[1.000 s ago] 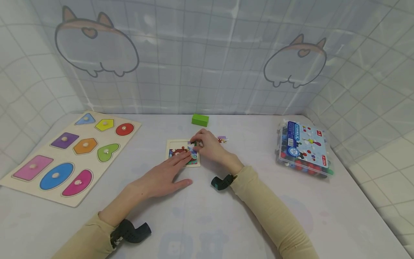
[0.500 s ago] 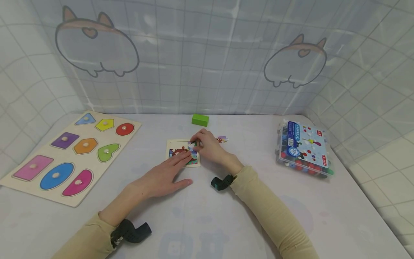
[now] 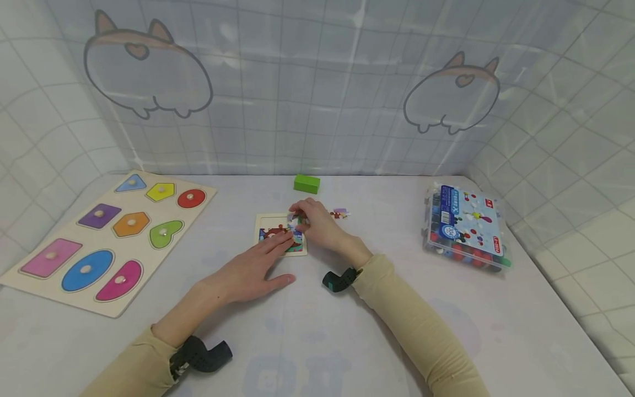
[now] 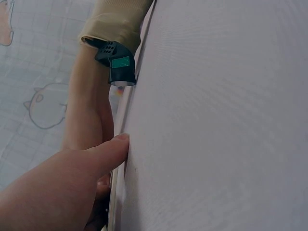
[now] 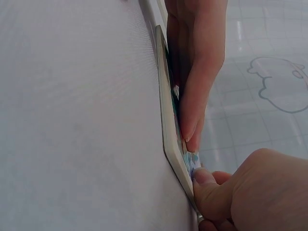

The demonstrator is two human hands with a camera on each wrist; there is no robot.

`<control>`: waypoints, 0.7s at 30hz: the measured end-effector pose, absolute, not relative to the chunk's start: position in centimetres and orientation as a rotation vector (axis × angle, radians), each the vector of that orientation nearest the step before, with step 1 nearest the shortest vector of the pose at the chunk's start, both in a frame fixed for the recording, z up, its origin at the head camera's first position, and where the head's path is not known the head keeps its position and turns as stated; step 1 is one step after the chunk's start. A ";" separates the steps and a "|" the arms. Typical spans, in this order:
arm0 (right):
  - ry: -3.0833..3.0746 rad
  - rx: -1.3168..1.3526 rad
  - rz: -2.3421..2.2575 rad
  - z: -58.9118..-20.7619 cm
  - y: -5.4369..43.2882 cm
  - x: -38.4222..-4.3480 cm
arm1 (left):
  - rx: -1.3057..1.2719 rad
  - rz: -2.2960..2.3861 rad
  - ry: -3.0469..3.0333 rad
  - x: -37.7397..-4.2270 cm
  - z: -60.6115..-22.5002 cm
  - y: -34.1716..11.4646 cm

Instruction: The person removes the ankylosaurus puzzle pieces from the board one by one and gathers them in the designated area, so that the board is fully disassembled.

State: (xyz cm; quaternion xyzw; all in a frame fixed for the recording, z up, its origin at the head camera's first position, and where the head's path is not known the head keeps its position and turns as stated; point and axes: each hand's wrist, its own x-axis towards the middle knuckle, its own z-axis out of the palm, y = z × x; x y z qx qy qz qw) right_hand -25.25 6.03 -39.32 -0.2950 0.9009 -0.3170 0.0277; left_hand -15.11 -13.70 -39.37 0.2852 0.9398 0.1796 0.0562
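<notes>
A small jigsaw puzzle in a pale wooden tray [image 3: 257,227] lies mid-table, its picture partly covered by fingers. My left hand [image 3: 245,273] rests on it with straight fingers, their tips on the lower pieces and the thumb out to the side. At the tray's upper right corner, my right hand [image 3: 319,223] pinches a puzzle piece [image 3: 295,219] between thumb and fingers. In the right wrist view, the right thumb [image 5: 207,192] sits at the tray's edge close to the left fingertips. Right of the tray lies a loose puzzle piece [image 3: 340,213], partly behind the right hand.
Behind the tray stands a green block [image 3: 307,184]. A wooden shape board [image 3: 149,264] with knobbed coloured pieces lies on the left. On the right is a clear plastic box [image 3: 466,229] of coloured beads. A tiled-pattern curtain [image 3: 317,110] rises at the back.
My right fingertips have shifted slightly left with the pinched puzzle piece, which now shows more at the tray's corner. The left hand stays where it was.
</notes>
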 end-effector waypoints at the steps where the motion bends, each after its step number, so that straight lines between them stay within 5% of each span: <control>1: 2.784 -0.910 -0.971 -39.3 6.0 -25.2 | 0.866 0.546 2.851 -15.1 -39.4 -13.7; 21: 2.760 -0.898 -1.002 -39.5 6.1 -25.3 | 0.879 0.555 2.857 -15.2 -39.5 -13.8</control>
